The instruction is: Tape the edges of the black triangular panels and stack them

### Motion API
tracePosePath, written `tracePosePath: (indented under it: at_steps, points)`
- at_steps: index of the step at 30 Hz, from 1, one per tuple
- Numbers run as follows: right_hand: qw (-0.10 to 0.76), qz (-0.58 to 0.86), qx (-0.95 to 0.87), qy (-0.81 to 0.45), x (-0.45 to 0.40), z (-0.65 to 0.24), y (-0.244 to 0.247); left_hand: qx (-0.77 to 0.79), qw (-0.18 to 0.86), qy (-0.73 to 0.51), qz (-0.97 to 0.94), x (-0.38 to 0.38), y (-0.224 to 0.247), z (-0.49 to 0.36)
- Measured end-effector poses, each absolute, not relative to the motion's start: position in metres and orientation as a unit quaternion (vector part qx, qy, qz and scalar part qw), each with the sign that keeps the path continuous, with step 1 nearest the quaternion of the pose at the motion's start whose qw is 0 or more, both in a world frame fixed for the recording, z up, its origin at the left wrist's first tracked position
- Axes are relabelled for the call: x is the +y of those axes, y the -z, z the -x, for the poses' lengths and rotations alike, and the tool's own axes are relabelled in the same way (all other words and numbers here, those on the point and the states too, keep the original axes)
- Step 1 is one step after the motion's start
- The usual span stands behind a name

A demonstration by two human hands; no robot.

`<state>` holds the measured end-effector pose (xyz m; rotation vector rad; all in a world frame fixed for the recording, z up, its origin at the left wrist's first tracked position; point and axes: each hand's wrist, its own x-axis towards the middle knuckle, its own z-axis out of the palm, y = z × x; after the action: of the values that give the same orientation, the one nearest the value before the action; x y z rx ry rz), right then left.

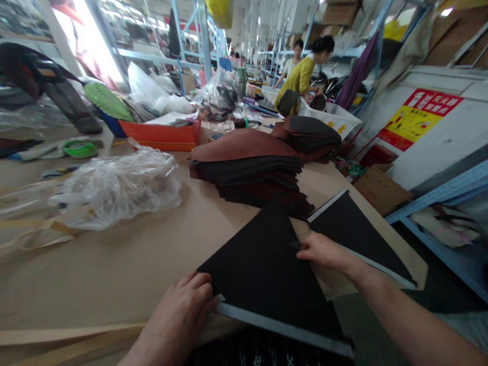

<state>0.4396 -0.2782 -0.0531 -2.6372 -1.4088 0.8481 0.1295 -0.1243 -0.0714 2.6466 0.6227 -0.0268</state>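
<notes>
A black, roughly triangular fabric panel point(263, 264) with a pale strip along its near edge lies in front of me, partly overhanging the table's near edge. At its left corner, my left hand point(186, 300) is closed on the panel, fingers on top. My right hand point(320, 249) pinches a small dark piece point(295, 245) at the panel's right side; whether that piece belongs to the panel I cannot tell. Just right of it lies a second black panel point(354, 234), with pale strips on two edges. Beyond the first panel rises a stack of brown and black cut pieces point(247, 152).
A crumpled clear plastic bag point(122, 188) lies left on the brown-covered table point(152, 269). Farther back are an orange-red tray point(160, 134) and another brown stack point(308, 132). Two people stand beyond, near a white bin point(335, 122). A blue shelf point(438, 198) is at right.
</notes>
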Motion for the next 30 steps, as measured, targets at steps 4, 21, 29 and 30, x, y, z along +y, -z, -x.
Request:
tracePosePath:
  at_steps: [4, 21, 29, 30]
  points:
    - [-0.015, 0.837, -0.464, -0.290, -0.332, -0.412, 0.042, 0.236, 0.215, 0.036, -0.947, -0.125, 0.057, -0.140]
    - [0.025, 0.848, -0.515, -0.121, -0.286, -0.408, 0.066, 0.347, 0.265, 0.089, -0.895, -0.142, 0.062, -0.177]
    - [0.109, 0.811, -0.527, -0.229, -0.324, -0.404, 0.056, 0.311, 0.356, 0.091, -0.877, -0.138, 0.049, -0.177]
    - [0.129, 0.825, -0.505, -0.220, -0.326, -0.415, 0.055, 0.312, 0.348, 0.095, -0.879, -0.137, 0.051, -0.178]
